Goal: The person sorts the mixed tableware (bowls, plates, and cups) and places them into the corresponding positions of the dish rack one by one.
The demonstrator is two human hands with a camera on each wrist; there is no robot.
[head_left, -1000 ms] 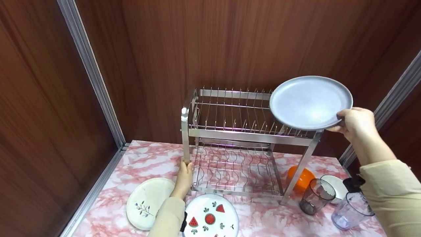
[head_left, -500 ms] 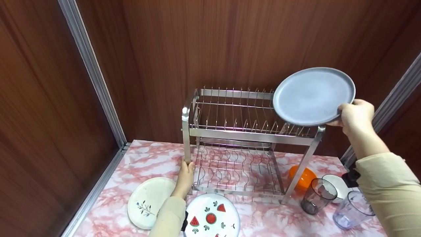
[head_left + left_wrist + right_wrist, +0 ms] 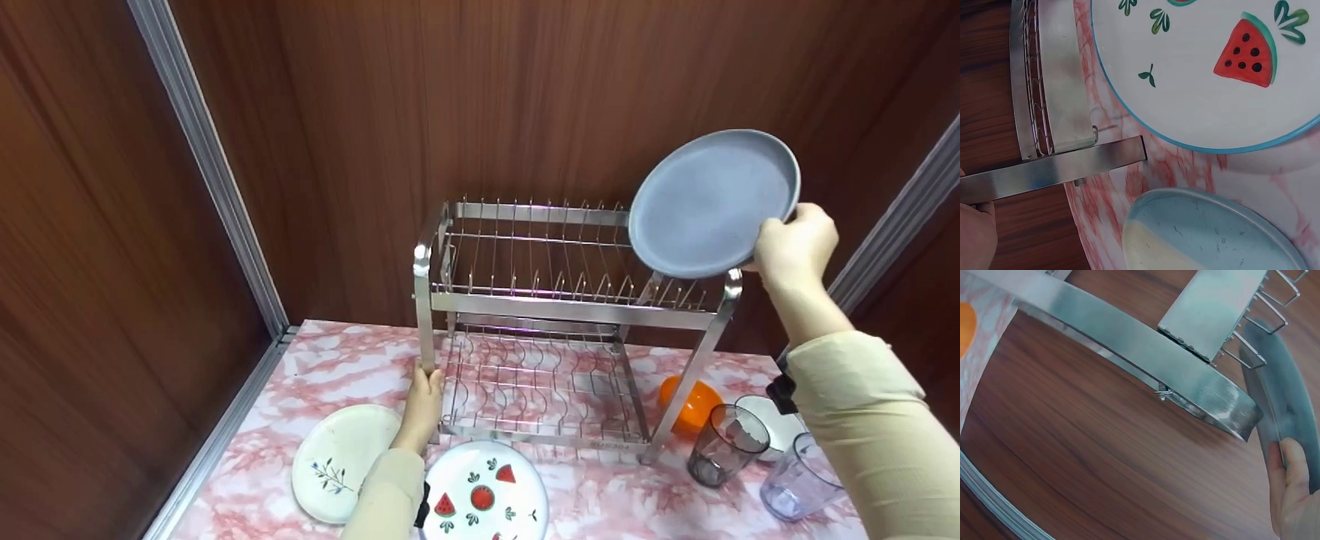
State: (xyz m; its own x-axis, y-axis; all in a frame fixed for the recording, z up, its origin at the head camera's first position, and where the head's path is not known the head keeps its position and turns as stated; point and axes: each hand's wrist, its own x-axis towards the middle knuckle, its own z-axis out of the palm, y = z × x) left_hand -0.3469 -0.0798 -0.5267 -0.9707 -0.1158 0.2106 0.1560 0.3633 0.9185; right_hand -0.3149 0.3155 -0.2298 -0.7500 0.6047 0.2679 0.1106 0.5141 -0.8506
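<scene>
A round grey plate (image 3: pixel 712 206) is pinched at its right rim by my right hand (image 3: pixel 796 244). Tilted, it stands over the right end of the upper tier of a two-tier metal dish rack (image 3: pixel 570 307). In the right wrist view the plate (image 3: pixel 1283 399) is seen edge-on beside the rack's wire prongs; whether it touches them I cannot tell. My left hand (image 3: pixel 424 397) grips the rack's front left leg. In the left wrist view just part of that hand (image 3: pixel 976 236) shows at the leg (image 3: pixel 1072 169).
A plate with a flower sprig (image 3: pixel 337 457) and a watermelon-patterned plate (image 3: pixel 484 517) lie before the rack. At right stand an orange bowl (image 3: pixel 694 405), a dark tumbler (image 3: pixel 724 446), a white bowl (image 3: pixel 776 427) and a clear tumbler (image 3: pixel 799 484). Wood-grain panels (image 3: pixel 360 150) enclose the table.
My right hand has raised the grey plate and tipped it steeper, its right side rising most. The left hand keeps its grip on the rack leg.
</scene>
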